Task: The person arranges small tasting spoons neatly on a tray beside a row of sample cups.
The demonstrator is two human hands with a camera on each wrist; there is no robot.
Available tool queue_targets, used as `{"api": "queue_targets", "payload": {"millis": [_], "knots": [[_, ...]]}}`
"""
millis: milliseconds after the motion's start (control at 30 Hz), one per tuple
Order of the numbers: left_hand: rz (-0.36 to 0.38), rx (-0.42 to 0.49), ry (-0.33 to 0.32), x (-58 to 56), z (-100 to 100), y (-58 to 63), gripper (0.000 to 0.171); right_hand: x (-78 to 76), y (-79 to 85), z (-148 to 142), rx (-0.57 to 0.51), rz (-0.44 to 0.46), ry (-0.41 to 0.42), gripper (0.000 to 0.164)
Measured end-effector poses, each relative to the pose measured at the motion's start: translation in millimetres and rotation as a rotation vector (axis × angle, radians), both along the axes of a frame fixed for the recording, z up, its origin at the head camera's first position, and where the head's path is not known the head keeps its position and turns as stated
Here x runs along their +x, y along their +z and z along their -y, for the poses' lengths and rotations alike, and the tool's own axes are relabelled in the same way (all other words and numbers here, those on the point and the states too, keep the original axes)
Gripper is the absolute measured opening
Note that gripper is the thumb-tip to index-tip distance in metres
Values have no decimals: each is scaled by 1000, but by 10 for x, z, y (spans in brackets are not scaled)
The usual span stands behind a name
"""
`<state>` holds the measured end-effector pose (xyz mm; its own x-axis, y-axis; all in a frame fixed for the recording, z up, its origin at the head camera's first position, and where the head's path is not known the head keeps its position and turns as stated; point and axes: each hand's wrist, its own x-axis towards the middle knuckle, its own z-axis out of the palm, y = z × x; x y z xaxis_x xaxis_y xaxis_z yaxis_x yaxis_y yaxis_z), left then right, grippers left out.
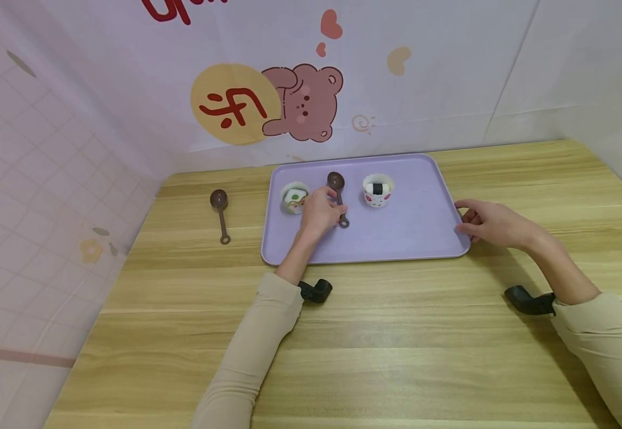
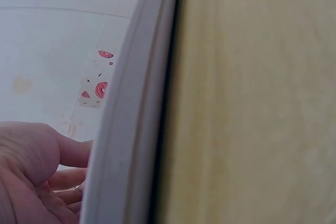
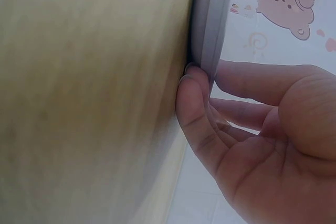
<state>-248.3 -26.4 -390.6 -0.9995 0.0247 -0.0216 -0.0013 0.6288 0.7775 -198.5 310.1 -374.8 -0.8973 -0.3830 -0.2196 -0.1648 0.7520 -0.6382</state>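
Note:
On a lilac tray (image 1: 407, 238) lies a brown measuring spoon (image 1: 335, 180), its bowl toward the back. My left hand (image 1: 319, 213) reaches over the tray's front edge and holds the spoon's handle between thumb and fingers. In the left wrist view, the tray rim (image 2: 123, 114) hides the left fingertips. My right hand (image 1: 495, 225) grips the tray's right edge near the front corner. The right wrist view shows that thumb (image 3: 252, 82) against the rim and fingers curled beneath it. A paper cup (image 1: 378, 199) stands right of the spoon; another cup (image 1: 292, 205) is left of it.
A second brown measuring spoon (image 1: 222, 215) lies on the wooden table (image 1: 375, 345), left of the tray. The cups hold small items, one like a rice ball with a black band. A printed cloth wall (image 1: 450, 101) stands behind the table.

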Motion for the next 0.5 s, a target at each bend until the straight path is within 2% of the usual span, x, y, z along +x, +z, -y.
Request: {"api": "queue_targets", "payload": {"millis": [200,500], "knots": [[-3,-40,-13,8,3,18,29,-8,-3,-7,7,-6,5,55],[-17,-153,-24,8,7,37,30,-10,-2,-4,-3,-7,4,54]]}}
